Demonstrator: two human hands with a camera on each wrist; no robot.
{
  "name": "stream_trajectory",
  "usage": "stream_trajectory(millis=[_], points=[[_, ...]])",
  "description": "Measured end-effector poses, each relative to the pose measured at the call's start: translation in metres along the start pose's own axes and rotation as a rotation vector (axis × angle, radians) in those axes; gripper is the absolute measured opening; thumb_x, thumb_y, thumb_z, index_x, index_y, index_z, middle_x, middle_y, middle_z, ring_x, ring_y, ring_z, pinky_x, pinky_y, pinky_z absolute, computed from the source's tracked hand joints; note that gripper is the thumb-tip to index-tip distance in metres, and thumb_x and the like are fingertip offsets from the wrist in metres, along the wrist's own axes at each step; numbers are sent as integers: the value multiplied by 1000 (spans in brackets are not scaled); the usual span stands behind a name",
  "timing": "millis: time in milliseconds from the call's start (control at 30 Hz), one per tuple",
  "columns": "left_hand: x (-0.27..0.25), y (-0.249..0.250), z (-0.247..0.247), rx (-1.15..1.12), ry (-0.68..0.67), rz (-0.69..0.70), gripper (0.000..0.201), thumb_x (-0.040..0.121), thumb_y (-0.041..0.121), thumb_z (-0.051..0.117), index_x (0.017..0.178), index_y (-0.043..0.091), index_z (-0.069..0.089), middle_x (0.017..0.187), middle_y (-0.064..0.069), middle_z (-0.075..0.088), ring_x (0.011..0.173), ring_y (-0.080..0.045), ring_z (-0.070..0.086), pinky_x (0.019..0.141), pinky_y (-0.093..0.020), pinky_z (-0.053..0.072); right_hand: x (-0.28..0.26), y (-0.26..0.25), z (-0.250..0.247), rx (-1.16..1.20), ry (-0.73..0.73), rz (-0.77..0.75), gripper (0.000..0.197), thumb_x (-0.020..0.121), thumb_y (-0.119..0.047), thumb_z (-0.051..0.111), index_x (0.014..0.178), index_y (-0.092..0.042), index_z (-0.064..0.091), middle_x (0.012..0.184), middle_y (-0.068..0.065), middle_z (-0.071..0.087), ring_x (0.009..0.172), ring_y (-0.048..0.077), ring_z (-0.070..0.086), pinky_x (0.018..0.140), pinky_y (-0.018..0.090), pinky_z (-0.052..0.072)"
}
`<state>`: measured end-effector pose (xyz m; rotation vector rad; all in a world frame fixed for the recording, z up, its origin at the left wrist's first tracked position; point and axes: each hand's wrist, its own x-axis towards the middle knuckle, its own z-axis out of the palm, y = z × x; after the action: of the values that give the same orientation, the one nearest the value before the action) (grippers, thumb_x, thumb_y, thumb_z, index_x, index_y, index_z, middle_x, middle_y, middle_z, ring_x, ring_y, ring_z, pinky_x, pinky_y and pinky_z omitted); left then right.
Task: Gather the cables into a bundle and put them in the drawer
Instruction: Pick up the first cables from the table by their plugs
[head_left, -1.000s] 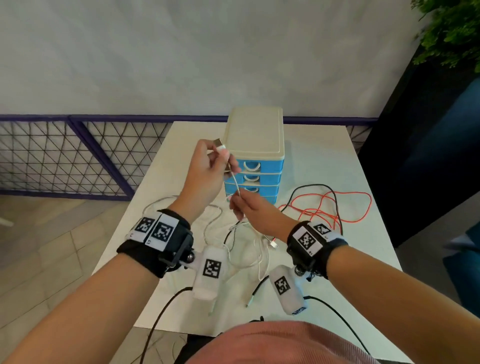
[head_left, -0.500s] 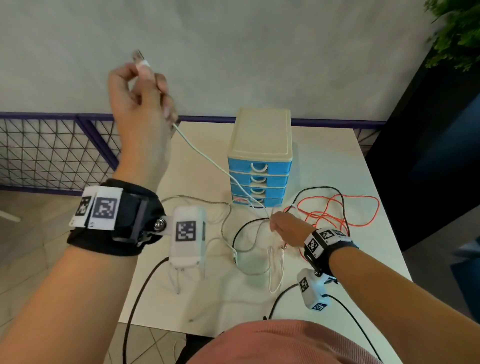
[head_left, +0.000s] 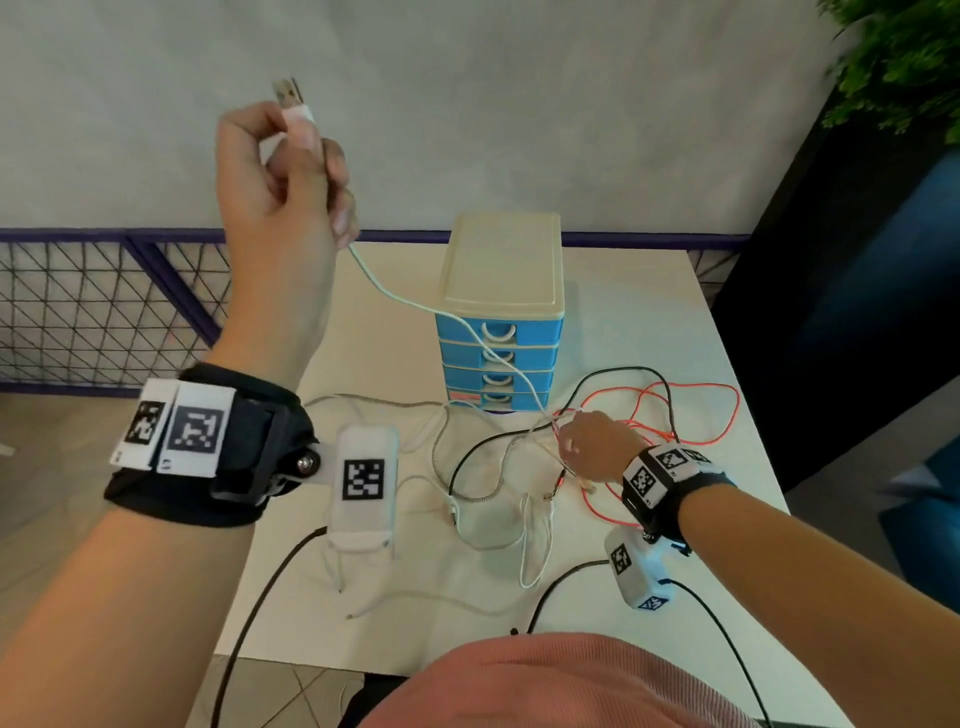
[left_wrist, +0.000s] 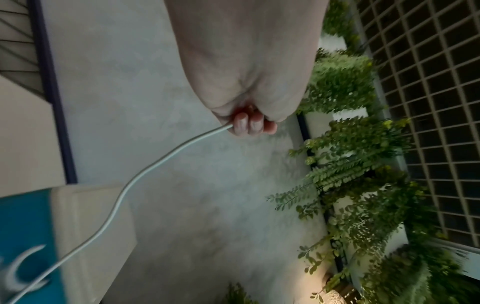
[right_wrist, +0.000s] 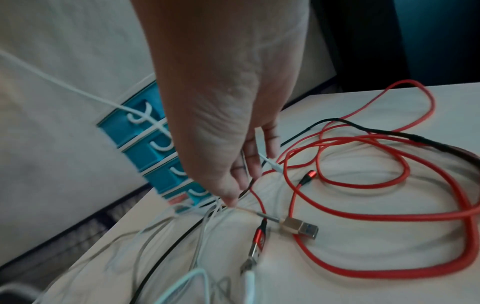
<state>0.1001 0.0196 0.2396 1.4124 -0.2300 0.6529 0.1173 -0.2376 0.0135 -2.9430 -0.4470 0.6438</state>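
Since 1 s ago, left hand (head_left: 275, 171) has risen well above tabletop (head_left: 623, 312), gripping white cable (head_left: 405, 296) by its USB end. Right hand (head_left: 597, 447) pinches cables low beside drawer unit (head_left: 501, 332); red cable (head_left: 701, 410) lies loose nearby.

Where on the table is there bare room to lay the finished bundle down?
Bare table lies right of the drawer unit, behind the red cable, and left of the unit near the far edge. Crowded: in front of the unit, where white, black and red cables tangle around the right hand.
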Motion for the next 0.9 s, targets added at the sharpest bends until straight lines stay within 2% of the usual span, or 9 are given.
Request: stream_trajectory(millis=[100, 233, 333, 433, 533, 633, 767, 833, 900], points=[[-7, -15, 6, -6, -17, -35, 4, 102, 18, 38, 98, 17, 39, 73, 2, 50, 46, -10, 35, 46, -25, 27, -5, -12, 10, -67, -83, -99, 22, 92, -25, 48, 104, -25, 67, 115, 0, 62, 107, 24, 60, 84, 34, 49], [-14, -26, 13, -1, -71, -55, 6, 102, 16, 38, 96, 18, 40, 71, 3, 51, 46, -11, 35, 47, -25, 29, -2, -19, 30, -191, -129, -169, 19, 93, -13, 47, 106, -21, 60, 113, 3, 62, 101, 26, 62, 70, 31, 40], [-18, -28, 17, 21, -110, -48, 4, 101, 17, 40, 97, 17, 41, 70, 3, 52, 46, -12, 36, 46, -25, 31, -4, -16, 42, -265, -179, -272, 32, 91, -9, 54, 120, -21, 52, 121, 7, 52, 105, 31, 59, 76, 35, 46], [-21, -28, 18, 20, -137, -42, 3, 101, 17, 41, 97, 16, 41, 70, 2, 52, 45, -13, 37, 46, -26, 30, -7, -13, 50, -375, -128, -334, 38, 93, -10, 53, 130, -20, 48, 124, 13, 45, 106, 35, 55, 75, 40, 47], [-22, -28, 16, 29, -152, -47, 3, 100, 16, 41, 98, 16, 42, 70, 1, 53, 46, -13, 38, 46, -28, 31, -10, -8, 40, -371, -108, -349, 21, 92, -17, 58, 113, -16, 56, 123, 10, 46, 110, 29, 50, 74, 36, 44], [-23, -30, 16, 25, -159, -61, 3, 100, 17, 42, 98, 17, 43, 70, 3, 54, 46, -13, 40, 47, -27, 33, -15, -3, 9, -132, -224, -268, 18, 89, -25, 65, 105, -18, 62, 118, 0, 58, 105, 19, 54, 85, 32, 44], [-25, -36, 19, 3, -166, -100, 3, 100, 19, 42, 98, 18, 44, 70, 2, 55, 47, -12, 41, 47, -26, 34, -22, -6, -49, 263, -214, -241, 13, 83, -37, 71, 87, -30, 61, 98, -13, 64, 90, 6, 58, 78, 24, 41], [-26, -39, 22, -11, -174, -116, 4, 100, 18, 43, 97, 18, 44, 69, 3, 55, 46, -12, 42, 47, -25, 35, -26, -12, -72, 470, -133, -255, 16, 85, -41, 69, 87, -29, 59, 95, -9, 68, 85, 4, 61, 75, 23, 44], [-27, -42, 24, -12, -196, -150, 4, 100, 17, 43, 96, 18, 45, 69, 3, 56, 48, -13, 43, 47, -25, 36, -29, -23, -88, 823, -53, -262, 23, 88, -35, 67, 95, -15, 59, 95, 0, 74, 86, 10, 69, 79, 26, 53]])
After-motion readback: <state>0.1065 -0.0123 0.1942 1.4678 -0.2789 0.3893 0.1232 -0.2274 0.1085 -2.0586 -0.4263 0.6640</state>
